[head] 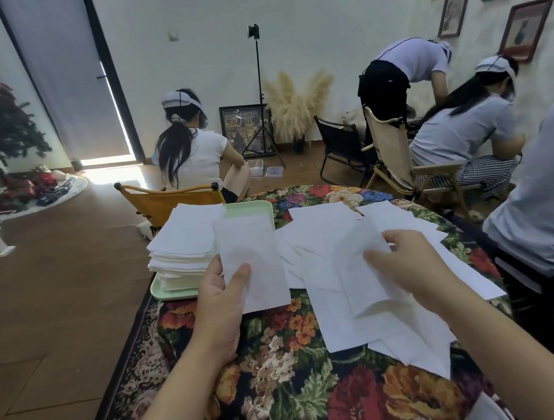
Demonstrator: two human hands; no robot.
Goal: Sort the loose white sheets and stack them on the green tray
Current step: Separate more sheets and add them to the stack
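Busy room: wood floor, white walls w/ framed pics, a light stand [260,88] at the back, several other people [194,150] seated or bent over w/ backs to me, folding chairs, dark decorated tree far left. My surface [288,396] is a low round one under a dark floral cloth, so the white stuff shows up well. Green tray [262,211] sits at its far-left edge, already carrying a thick stack [183,243] of sheets, corners a bit fanned. Loose sheets [355,222] lie spread and overlapping across the right half, some hanging toward me. Left hand [222,301] pinches one sheet [254,263] near its lower edge, thumb on top, sheet raised just beside the stack. Right hand [408,264] has fingers curled on the top of another sheet [360,269], which bows and lifts off the pile. I'd judge these v. light, thin, floppy, prob. easy to crease or drag a neighbour along. Best hold: pinch at an edge or corner, peel one at a time, support w/ both hands when laying it square on the stack.
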